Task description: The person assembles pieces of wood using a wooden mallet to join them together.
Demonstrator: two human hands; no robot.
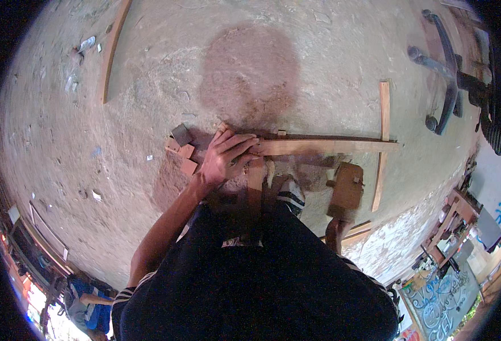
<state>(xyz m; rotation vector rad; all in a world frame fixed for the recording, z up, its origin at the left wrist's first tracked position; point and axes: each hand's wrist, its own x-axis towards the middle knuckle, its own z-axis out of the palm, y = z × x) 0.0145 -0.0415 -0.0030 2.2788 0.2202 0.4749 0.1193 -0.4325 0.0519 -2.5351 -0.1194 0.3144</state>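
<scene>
On plank (324,146) end, left hand (223,157) pressed flat.

Pale bare-wood plank (318,146), rough matt dirt ground (148,85), small reddish wooden offcuts (183,150)

We see one view only, from a fisheye camera on the head. It faces straight down, fairly near, at the dirt floor (148,85). Our own torso fills its lower edge.
</scene>
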